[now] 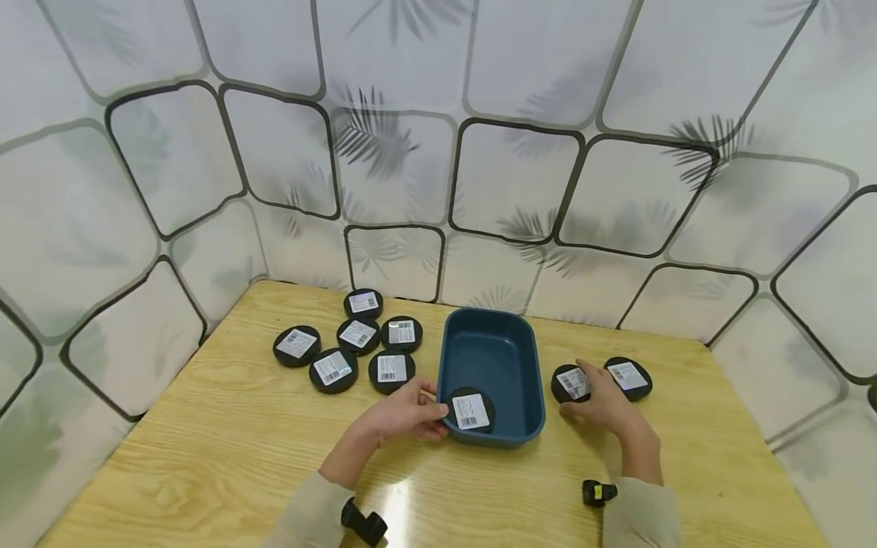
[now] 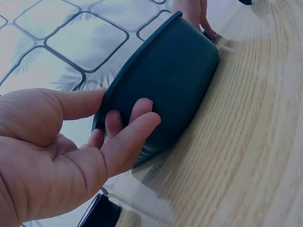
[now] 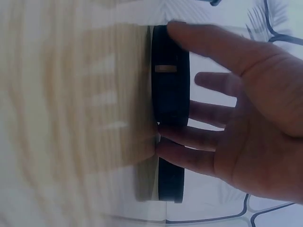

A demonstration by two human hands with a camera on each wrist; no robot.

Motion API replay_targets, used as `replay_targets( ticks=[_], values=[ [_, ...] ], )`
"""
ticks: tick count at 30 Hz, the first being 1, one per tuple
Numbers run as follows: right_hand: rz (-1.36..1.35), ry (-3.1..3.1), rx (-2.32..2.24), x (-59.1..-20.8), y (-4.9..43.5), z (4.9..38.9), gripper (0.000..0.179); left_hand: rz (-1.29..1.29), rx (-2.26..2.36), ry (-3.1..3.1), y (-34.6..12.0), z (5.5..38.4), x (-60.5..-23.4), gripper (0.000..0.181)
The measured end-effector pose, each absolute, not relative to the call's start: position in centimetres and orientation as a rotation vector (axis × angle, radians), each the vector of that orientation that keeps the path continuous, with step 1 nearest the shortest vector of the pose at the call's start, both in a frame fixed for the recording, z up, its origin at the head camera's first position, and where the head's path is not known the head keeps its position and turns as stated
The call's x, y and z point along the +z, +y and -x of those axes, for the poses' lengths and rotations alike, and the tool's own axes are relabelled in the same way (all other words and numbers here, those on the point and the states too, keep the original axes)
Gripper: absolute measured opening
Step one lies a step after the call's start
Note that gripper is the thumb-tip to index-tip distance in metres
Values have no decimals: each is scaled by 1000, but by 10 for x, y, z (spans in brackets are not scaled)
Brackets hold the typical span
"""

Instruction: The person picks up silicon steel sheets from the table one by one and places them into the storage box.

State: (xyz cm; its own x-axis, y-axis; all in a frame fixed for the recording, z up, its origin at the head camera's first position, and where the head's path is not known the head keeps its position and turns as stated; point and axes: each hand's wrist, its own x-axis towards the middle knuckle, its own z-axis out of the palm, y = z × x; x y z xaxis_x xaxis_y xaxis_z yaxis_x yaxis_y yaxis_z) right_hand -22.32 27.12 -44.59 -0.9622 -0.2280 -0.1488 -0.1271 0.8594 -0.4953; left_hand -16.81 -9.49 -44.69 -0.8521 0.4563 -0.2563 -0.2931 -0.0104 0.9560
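My left hand (image 1: 407, 415) holds the near left corner of a dark blue plastic bin (image 1: 536, 365), thumb at the rim and fingers along the outer wall (image 2: 175, 80). One flat, round black case (image 1: 471, 409) with a white label lies in the bin's near left corner. To the right of the bin, my right hand (image 1: 606, 399) grips another black case (image 1: 570, 383) standing on the table. In the right wrist view my thumb and fingers span the side of this case (image 3: 170, 85). A further labelled case (image 1: 628, 378) is just beyond that hand.
Several more labelled black cases (image 1: 358, 335) are grouped on the wooden table (image 1: 226, 441) left of the bin. A patterned curtain (image 1: 397, 167) surrounds the table's back and sides. Each sleeve has a black wrist device (image 1: 363, 522) at its cuff.
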Motion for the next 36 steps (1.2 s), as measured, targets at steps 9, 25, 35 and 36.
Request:
replay_targets(
  ticks=[9,25,35,36],
  values=[
    [254,2786,-708,-435,260,208,95,-161,1917,1764,-94,170,-449,42],
    [283,2784,-699,-431,257,204,90,-168,1907,1752,-92,173,-445,54],
    [262,2772,-781,-435,258,204,90,-175,1900,1740,-95,173,-446,55],
    [255,2773,-787,-435,258,204,90,-176,1899,1741,-95,173,-446,55]
  ],
)
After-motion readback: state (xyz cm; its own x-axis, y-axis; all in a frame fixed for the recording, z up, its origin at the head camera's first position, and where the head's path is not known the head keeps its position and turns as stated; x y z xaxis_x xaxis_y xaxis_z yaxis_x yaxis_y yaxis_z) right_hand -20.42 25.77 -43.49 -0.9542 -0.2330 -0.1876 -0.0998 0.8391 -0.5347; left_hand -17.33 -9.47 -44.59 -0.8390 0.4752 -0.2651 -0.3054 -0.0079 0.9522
